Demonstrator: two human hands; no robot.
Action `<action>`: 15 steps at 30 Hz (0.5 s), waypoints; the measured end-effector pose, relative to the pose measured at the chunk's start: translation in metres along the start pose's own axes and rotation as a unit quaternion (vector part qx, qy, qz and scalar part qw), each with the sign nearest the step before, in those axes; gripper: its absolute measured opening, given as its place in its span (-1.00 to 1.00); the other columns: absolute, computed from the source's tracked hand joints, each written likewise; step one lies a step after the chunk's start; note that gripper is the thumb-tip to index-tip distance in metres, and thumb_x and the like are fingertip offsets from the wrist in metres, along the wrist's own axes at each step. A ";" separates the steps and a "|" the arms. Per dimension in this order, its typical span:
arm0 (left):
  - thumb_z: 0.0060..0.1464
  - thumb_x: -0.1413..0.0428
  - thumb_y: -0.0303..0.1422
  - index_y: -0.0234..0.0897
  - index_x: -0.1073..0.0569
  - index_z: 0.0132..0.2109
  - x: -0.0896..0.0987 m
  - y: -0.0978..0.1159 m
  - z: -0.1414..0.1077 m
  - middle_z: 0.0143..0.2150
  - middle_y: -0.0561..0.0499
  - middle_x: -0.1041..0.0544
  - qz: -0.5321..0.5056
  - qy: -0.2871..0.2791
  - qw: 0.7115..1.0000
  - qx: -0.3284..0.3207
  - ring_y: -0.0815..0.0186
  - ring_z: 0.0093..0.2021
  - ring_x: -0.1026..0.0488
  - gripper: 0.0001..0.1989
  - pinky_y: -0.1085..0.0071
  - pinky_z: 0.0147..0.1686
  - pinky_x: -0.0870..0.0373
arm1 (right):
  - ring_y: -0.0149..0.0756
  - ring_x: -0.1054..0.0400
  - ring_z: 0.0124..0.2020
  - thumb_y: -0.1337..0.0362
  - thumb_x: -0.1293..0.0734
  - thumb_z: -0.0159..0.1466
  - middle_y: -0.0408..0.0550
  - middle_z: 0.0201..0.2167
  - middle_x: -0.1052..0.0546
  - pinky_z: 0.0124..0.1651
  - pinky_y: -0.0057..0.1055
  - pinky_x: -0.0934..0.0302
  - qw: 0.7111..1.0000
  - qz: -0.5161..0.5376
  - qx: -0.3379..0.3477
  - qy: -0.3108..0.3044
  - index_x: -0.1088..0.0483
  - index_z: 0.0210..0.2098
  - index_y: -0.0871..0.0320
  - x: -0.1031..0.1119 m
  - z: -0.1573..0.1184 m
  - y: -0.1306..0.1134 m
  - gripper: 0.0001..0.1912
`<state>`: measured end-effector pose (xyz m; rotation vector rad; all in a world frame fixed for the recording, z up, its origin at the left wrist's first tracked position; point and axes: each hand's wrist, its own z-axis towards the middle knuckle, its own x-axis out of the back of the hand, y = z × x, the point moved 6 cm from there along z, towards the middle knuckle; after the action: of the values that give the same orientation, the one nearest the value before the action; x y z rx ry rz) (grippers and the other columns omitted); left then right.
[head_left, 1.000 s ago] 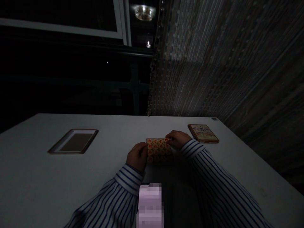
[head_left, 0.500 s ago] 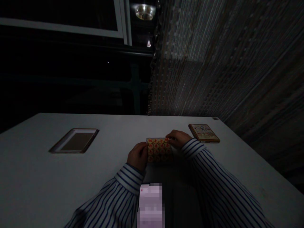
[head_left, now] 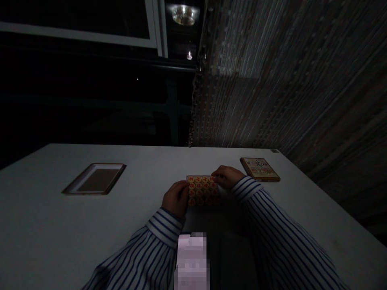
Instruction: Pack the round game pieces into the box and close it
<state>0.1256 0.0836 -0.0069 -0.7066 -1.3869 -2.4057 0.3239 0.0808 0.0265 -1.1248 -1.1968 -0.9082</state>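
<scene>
A clear-edged tray of round wooden Chinese chess pieces [head_left: 202, 192] with red characters lies flat on the white table, its pieces set in rows. My left hand [head_left: 176, 197] is closed, its thumb and finger pinching the tray's left edge. At the far right corner, my right hand [head_left: 228, 176] is closed too, its fingertips pressed together over the tray's edge and partly covering the corner piece. Shadow darkens the near rows of pieces.
An open, shallow box part [head_left: 115, 182] lies on the table [head_left: 145, 161] to the left. Toward the right is a printed flat box [head_left: 260, 169]. Near me is a lit, blurred-out screen [head_left: 193, 262]. A bead curtain [head_left: 242, 80] hangs behind the table.
My right fingertips have shifted very slightly to the right at the tray's corner, showing a little more of the corner piece. My left hand keeps its place.
</scene>
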 end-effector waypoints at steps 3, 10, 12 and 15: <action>0.01 0.06 -0.36 -0.28 -0.46 -0.25 0.000 0.001 0.000 -0.21 -0.07 -0.49 -0.001 0.004 1.000 -0.002 0.30 -0.18 -0.42 -0.77 0.32 -0.14 -0.37 | -0.26 -0.32 -0.19 0.21 -0.21 0.16 0.00 -0.23 -0.45 -0.15 -0.41 -0.14 1.000 -0.003 -0.007 0.000 -0.42 -0.19 0.12 0.000 0.000 0.000 -0.73; 0.00 0.06 -0.39 -0.32 -0.46 -0.26 0.000 0.003 0.000 -0.22 -0.09 -0.49 0.005 0.000 1.000 -0.016 0.29 -0.18 -0.42 -0.77 0.34 -0.14 -0.37 | -0.28 -0.31 -0.19 0.19 -0.18 0.17 -0.02 -0.24 -0.45 -0.15 -0.43 -0.13 1.000 -0.009 -0.014 -0.024 -0.42 -0.19 0.09 -0.003 0.002 0.002 -0.72; 0.00 0.05 -0.39 -0.32 -0.45 -0.25 0.000 0.002 0.000 -0.22 -0.08 -0.49 0.003 0.004 1.000 -0.015 0.30 -0.18 -0.42 -0.78 0.34 -0.14 -0.37 | -0.28 -0.31 -0.18 0.18 -0.18 0.17 -0.02 -0.23 -0.45 -0.15 -0.44 -0.12 1.000 -0.011 -0.015 -0.025 -0.42 -0.19 0.09 -0.002 0.002 0.001 -0.72; 0.00 0.04 -0.38 -0.32 -0.45 -0.25 0.000 0.001 -0.001 -0.22 -0.09 -0.49 0.004 0.006 1.000 -0.017 0.30 -0.18 -0.42 -0.78 0.33 -0.14 -0.37 | -0.28 -0.31 -0.19 0.18 -0.18 0.17 -0.03 -0.23 -0.44 -0.17 -0.44 -0.12 0.999 -0.014 -0.021 -0.025 -0.42 -0.19 0.08 -0.002 0.001 0.001 -0.72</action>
<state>0.1259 0.0824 -0.0063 -0.7019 -1.3384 -2.4301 0.3244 0.0823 0.0242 -1.1719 -1.2413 -0.9344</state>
